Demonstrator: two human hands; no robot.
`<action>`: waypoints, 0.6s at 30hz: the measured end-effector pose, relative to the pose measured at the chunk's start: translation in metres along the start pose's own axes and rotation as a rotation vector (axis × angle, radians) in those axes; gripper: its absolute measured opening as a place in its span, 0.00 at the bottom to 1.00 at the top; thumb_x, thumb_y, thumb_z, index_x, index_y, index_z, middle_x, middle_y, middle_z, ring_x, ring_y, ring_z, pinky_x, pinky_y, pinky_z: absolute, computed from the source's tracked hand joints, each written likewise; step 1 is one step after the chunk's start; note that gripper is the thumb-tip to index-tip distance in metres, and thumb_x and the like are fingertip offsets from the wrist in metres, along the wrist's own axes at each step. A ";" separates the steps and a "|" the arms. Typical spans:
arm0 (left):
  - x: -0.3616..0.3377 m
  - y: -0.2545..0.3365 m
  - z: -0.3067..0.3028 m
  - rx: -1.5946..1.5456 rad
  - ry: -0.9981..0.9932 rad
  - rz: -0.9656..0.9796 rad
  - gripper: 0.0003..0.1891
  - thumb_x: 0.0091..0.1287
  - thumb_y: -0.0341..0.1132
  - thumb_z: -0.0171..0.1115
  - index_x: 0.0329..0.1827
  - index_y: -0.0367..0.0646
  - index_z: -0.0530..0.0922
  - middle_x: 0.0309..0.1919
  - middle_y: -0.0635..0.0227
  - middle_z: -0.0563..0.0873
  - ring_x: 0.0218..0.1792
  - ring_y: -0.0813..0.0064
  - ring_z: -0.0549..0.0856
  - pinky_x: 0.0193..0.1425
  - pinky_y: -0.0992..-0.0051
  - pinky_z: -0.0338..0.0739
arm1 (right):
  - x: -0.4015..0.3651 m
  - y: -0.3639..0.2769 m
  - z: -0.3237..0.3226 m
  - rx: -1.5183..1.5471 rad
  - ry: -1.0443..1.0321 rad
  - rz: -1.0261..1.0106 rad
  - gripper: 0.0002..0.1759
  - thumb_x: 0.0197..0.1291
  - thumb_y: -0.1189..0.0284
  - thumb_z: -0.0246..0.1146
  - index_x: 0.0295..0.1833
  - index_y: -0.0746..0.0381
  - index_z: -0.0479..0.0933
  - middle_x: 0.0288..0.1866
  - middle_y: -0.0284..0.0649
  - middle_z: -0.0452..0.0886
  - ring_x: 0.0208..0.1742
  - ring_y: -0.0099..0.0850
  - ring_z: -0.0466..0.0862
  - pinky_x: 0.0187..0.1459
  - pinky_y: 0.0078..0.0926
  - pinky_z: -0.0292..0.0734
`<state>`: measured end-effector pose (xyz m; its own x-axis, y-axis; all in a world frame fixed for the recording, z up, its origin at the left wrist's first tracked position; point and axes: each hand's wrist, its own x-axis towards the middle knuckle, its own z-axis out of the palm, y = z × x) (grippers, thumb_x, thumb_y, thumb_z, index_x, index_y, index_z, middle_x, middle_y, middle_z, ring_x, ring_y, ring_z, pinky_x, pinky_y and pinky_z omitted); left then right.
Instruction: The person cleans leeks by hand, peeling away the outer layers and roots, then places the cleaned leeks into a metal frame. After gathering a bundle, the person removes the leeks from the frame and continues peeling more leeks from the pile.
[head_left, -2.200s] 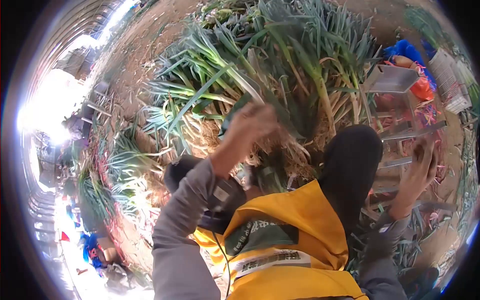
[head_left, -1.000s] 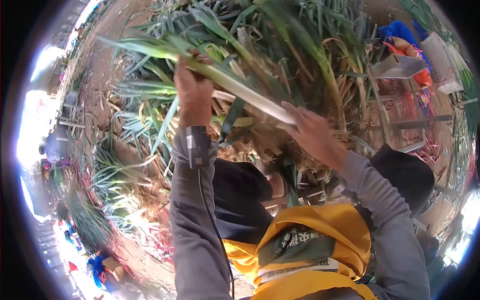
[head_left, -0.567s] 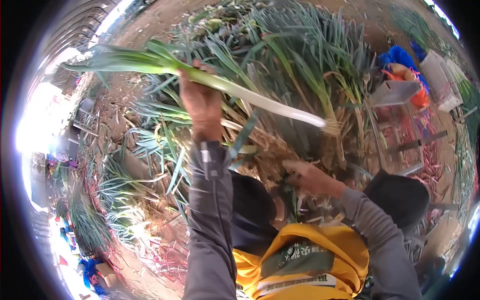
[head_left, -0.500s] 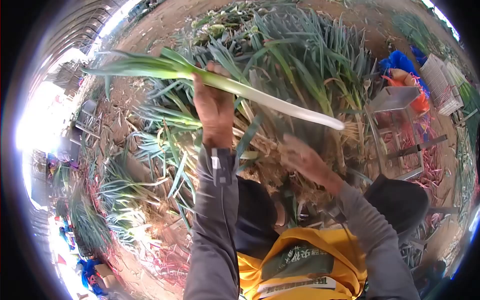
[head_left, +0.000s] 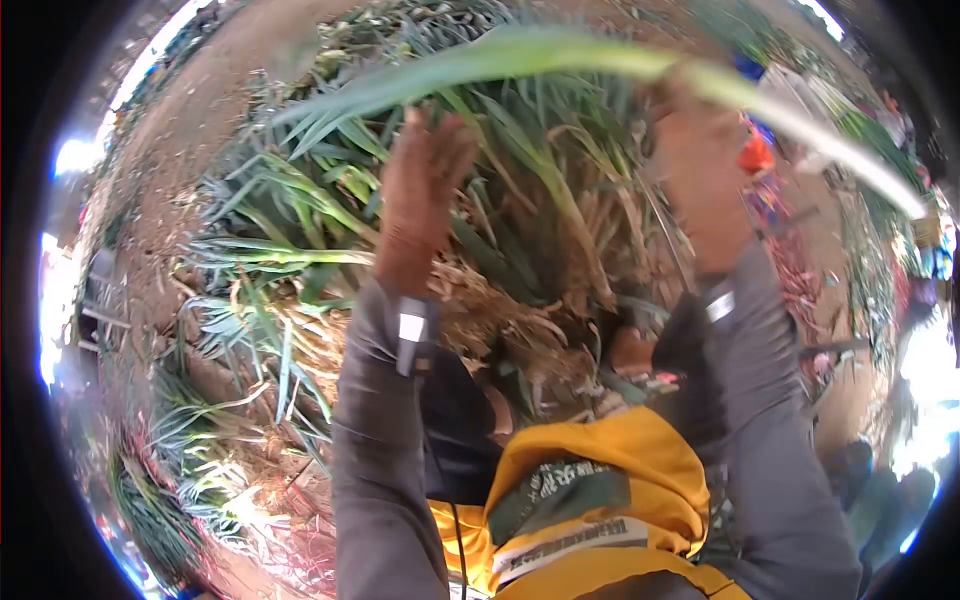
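Note:
A long green onion [head_left: 820, 135], blurred by motion, crosses the top of the head view, its green leaves to the left and its white stalk tilted down to the right. My right hand [head_left: 695, 170] grips it around the middle, where green turns to white. Below the leaves, my left hand [head_left: 425, 195] is raised with its fingers stretched out and holds nothing. Under both hands lies a large heap of green onions [head_left: 550, 180], their dry roots [head_left: 500, 320] pointing toward my lap.
More green onions [head_left: 150, 500] lie in a bunch at the lower left. Pink-red strips [head_left: 790, 265] are scattered on the ground at the right. An orange-red item [head_left: 757, 150] sits behind my right hand. A yellow apron [head_left: 590, 450] covers my lap.
The green onion has passed from my left hand to my right hand and moved up and to the right. My left hand has opened. The view has shifted.

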<state>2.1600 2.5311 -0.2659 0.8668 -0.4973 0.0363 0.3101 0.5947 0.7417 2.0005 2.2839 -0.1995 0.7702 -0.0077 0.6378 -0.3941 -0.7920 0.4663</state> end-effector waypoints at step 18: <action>-0.034 -0.030 0.008 0.259 0.087 -0.339 0.16 0.79 0.35 0.59 0.64 0.39 0.79 0.47 0.72 0.85 0.47 0.78 0.82 0.53 0.76 0.78 | -0.238 0.310 0.047 0.105 -1.005 0.179 0.17 0.62 0.62 0.65 0.52 0.60 0.84 0.42 0.48 0.88 0.41 0.49 0.89 0.44 0.47 0.82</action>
<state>2.1178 2.5251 -0.2845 0.7660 -0.5753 -0.2870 0.4846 0.2232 0.8458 1.7181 2.0115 -0.2358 0.7875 -0.6007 -0.1378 -0.5359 -0.7778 0.3284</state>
